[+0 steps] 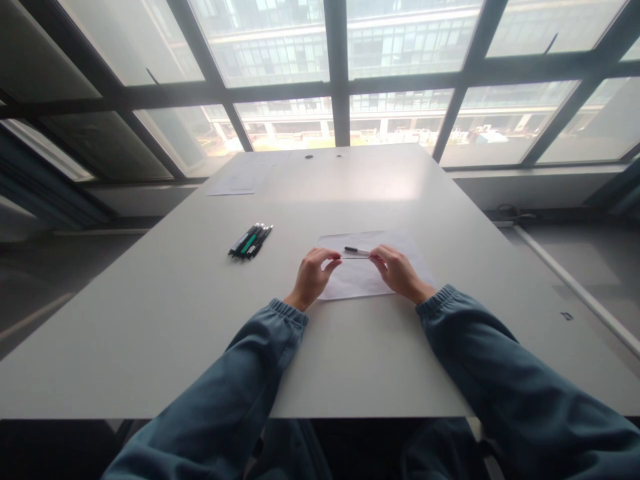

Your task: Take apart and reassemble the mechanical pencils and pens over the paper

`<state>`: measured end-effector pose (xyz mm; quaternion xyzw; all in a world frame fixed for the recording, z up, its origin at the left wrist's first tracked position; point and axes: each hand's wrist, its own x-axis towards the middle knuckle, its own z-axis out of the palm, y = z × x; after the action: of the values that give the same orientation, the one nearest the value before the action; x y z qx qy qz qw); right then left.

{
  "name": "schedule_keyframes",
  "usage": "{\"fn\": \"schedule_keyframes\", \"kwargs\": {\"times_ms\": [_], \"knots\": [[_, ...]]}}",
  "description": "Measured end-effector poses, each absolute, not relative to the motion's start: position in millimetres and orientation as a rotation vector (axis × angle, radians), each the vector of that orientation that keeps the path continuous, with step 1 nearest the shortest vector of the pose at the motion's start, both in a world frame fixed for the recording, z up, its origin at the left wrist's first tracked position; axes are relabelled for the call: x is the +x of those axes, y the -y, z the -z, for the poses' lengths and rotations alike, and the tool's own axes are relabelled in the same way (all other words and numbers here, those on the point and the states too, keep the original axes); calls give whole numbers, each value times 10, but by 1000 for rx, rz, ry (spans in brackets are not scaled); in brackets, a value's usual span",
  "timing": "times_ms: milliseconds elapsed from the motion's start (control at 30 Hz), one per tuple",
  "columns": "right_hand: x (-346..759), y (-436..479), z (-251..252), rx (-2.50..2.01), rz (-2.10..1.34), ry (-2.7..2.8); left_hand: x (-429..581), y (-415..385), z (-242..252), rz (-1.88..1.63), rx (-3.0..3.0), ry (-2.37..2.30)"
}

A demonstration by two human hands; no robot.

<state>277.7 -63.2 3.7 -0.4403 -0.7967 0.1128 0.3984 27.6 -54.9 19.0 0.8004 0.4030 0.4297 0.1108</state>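
My left hand (312,275) and my right hand (399,272) are closed in a pinch, each on one end of a thin, dark rod that looks like a pen refill (355,258). It is held level just above a white sheet of paper (353,285). Behind the refill, a pen part (356,251) with a black end and a pale barrel lies on the sheet, its right end close to my right fingertips. To the left of my hands rests a bundle of several black pens (250,241), one with a green section.
More white papers (243,177) lie at the far left of the white table (165,320). A round dark grommet (309,157) sits near the far edge, by the windows. On the right is a small dark mark or object (567,317), too small to name.
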Motion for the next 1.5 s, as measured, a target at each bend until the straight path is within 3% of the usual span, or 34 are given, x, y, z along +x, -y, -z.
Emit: {"fn": "schedule_keyframes", "kwargs": {"times_ms": [1500], "knots": [[2743,655,-60,-1015,-281,2069,298,561,-168,-1283,2291,-1175]]}}
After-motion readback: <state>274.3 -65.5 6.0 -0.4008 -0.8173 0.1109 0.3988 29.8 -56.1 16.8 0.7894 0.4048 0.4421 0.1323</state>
